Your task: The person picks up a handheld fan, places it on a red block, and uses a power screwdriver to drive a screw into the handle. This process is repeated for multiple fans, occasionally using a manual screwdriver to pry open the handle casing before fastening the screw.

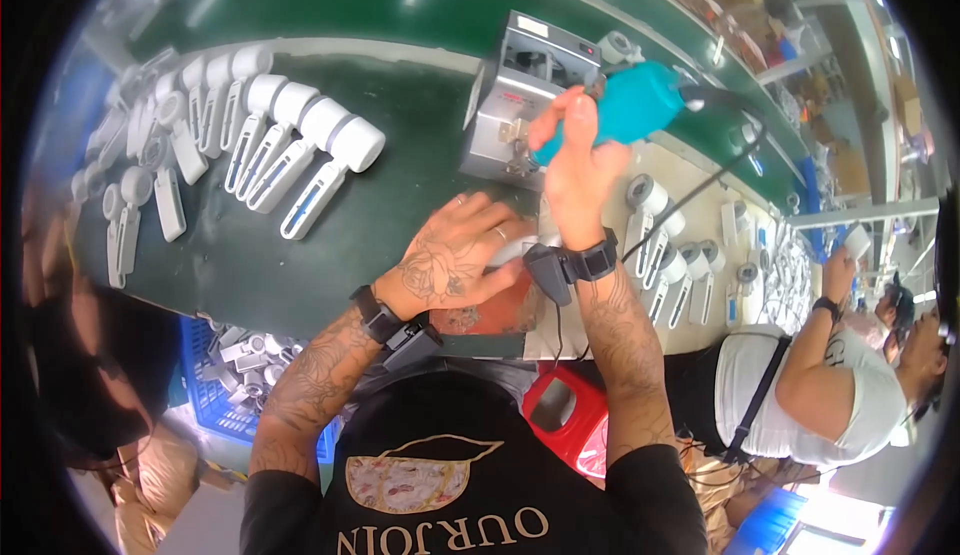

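Note:
My right hand point(573, 160) is raised over the table and grips a teal electric screwdriver point(625, 105), its tip pointing down-left toward a grey metal machine point(520, 90). A black cable runs from the tool to the right. My left hand point(455, 260) lies flat with fingers spread, pressing on a white plastic part point(520, 247) that rests on a reddish mat point(500, 310) near the table's front edge. Both wrists carry black straps.
Rows of white handheld fan bodies point(300, 150) lie on the green table at the left, more point(670, 255) on a pale mat at the right. A blue crate point(215, 375) of parts sits below, with a red stool point(570, 410). A person in white point(820, 385) works at my right.

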Tool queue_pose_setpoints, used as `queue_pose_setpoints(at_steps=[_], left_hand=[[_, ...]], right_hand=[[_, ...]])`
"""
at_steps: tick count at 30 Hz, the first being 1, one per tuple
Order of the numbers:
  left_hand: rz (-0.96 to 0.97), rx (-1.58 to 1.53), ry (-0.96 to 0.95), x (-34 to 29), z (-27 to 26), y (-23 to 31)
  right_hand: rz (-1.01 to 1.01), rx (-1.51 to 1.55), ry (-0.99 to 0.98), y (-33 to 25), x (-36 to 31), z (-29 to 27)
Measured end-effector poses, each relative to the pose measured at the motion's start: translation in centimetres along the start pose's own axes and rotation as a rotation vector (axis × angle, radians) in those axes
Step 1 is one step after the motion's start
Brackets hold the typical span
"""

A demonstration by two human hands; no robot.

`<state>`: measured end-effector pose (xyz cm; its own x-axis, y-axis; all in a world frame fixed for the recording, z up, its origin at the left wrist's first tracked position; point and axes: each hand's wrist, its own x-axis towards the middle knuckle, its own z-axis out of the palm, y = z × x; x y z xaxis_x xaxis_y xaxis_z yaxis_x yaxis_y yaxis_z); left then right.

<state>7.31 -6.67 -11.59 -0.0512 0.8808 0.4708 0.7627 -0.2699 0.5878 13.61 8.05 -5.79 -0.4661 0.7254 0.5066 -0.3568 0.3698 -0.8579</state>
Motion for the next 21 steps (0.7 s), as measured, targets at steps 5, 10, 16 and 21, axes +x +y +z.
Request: queue_pose_setpoints(at_steps=[5, 10, 16, 21], left_hand=[[-0.058, 0.011, 0.007, -0.2, -0.3, 0.0], [-0.065, -0.005, -0.046, 0.3, -0.2, 0.3], [-0.079, -0.007, -0.076, 0.2, -0.3, 0.4], [-0.085, 0.004, -0.091, 0.2, -0.4, 0.6]], right_hand=[[0.175, 0.043, 0.023, -4.2, -2.7, -1.1], [0.13, 0.008, -0.029, -5.3, -6.8, -4.6], [0.15, 0.031, 0.05, -4.6, -7.8, -4.7], [0.179, 0.032, -0.019, -4.6, -8.1, -4.6]])
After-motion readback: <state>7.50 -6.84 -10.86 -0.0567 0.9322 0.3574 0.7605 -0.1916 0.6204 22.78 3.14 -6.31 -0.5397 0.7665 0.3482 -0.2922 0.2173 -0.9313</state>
